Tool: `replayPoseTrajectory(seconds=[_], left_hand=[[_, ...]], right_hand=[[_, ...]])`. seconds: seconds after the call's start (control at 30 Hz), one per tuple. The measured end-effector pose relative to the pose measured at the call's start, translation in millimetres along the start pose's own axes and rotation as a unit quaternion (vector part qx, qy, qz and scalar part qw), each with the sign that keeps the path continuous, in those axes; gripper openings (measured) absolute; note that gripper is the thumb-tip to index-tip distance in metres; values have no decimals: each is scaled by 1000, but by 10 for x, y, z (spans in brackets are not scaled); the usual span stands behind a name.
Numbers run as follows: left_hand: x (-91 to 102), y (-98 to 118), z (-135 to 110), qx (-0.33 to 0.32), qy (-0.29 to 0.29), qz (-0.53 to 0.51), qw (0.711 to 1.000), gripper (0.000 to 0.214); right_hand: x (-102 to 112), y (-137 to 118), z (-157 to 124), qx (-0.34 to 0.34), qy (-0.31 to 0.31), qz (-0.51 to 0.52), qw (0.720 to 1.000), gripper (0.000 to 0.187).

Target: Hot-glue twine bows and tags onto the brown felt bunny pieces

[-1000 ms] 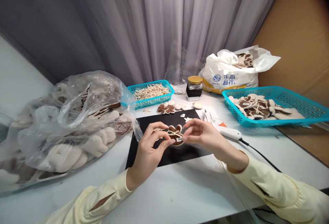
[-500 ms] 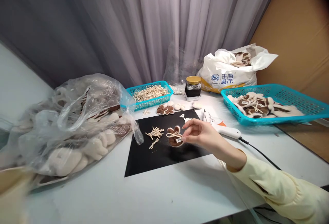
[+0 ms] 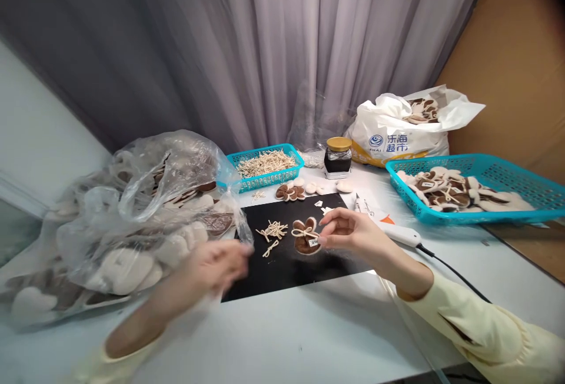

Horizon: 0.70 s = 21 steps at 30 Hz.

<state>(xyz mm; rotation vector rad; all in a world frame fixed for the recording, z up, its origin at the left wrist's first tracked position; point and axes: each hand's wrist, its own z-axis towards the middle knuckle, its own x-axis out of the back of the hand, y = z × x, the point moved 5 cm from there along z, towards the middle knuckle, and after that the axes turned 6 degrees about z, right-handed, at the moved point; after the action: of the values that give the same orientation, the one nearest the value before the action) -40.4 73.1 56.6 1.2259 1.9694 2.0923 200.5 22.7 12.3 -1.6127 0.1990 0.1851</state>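
Note:
Between the thumb and fingers of my right hand [image 3: 346, 231] is a brown-and-cream plush bunny-head patch [image 3: 304, 237], with a cream cord bow and a small white label on its front. It is held upright over the black mat [image 3: 247, 284]. My left hand [image 3: 220, 266] is smeared by motion at the mat's left edge, so its fingers cannot be made out. Several small cord bows [image 3: 272, 231] lie on the mat between the hands, one of them [image 3: 271, 249] apart from the pile. White paper labels [image 3: 324, 209] lie just behind my right hand.
A white glue gun [image 3: 399, 232] with a black cable lies right of the mat. Behind stand a blue basket of cord bows [image 3: 265, 181], a jar [image 3: 338, 160] and a white bag [image 3: 392, 125]. A larger blue basket [image 3: 485, 216] holds patches; a clear plastic bag [image 3: 150, 201] fills the left.
My left hand has come in from the lower left toward the mat. My right hand still holds the bunny patch, now turned more squarely to me. The view has shifted slightly.

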Motion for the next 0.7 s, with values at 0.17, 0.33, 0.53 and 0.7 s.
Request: replayPoseTrajectory(seconds=[0.17, 0.33, 0.53, 0.7], left_hand=[[-736, 131, 111, 41, -201, -21, 979, 41], [-866, 176, 275, 10, -174, -58, 983, 34], [-859, 137, 247, 7, -131, -75, 989, 29], [-905, 172, 198, -3, -125, -95, 988, 29]], right_hand=[[-18, -36, -48, -12, -16, 18, 1000, 29], [-62, -90, -105, -12, -26, 25, 999, 25], [-122, -74, -110, -32, -60, 45, 997, 33], [-169, -38, -103, -17, -61, 65, 996, 38]])
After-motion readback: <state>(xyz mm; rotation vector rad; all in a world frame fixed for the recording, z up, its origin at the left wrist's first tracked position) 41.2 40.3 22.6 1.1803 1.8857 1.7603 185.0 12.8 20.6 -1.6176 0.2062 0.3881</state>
